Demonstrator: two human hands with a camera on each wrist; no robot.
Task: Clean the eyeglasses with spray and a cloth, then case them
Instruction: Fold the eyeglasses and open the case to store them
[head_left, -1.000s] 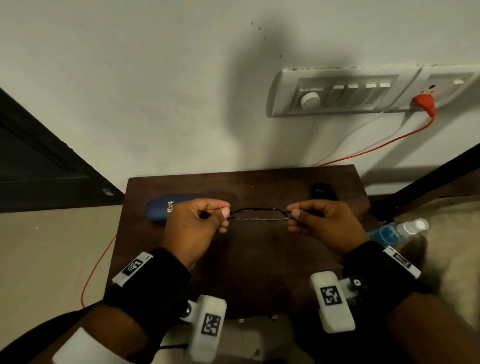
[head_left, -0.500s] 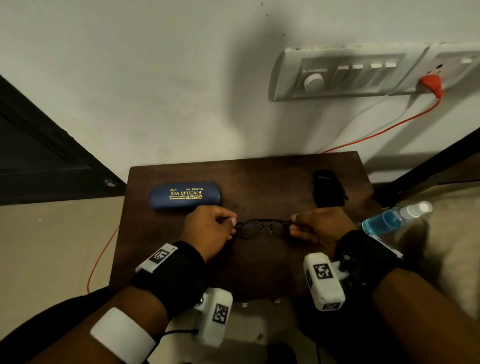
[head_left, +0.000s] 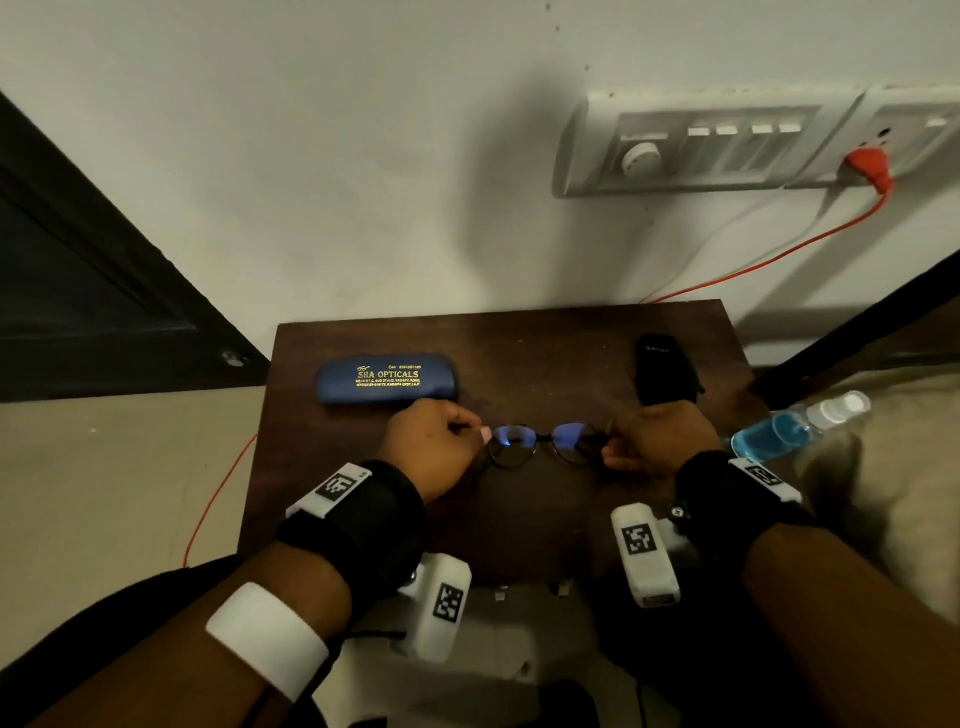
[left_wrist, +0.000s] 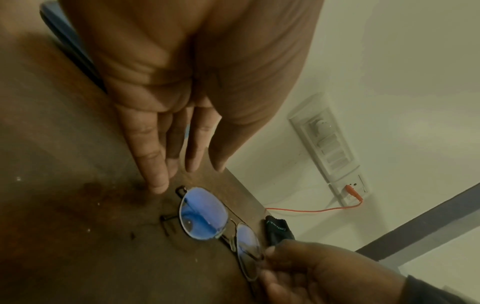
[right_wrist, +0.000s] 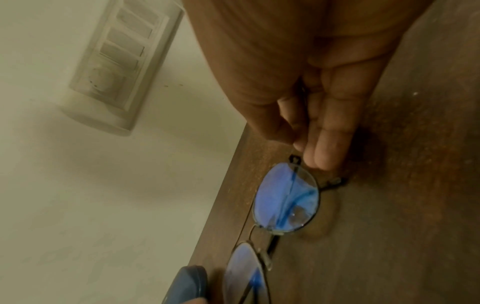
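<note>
Eyeglasses (head_left: 540, 444) lay on our dark wooden table (head_left: 519, 519), long axis running left to right between our hands, lenses tilted up and showing blue glare. Our left hand (head_left: 428, 449) hovered at their left end with fingers straight, released. Our right hand (head_left: 660, 441) pinched the right hinge. Behind sat the blue case (head_left: 387, 378), lettered "SHA OPTICALS", and a black cloth (head_left: 665, 371).
</note>
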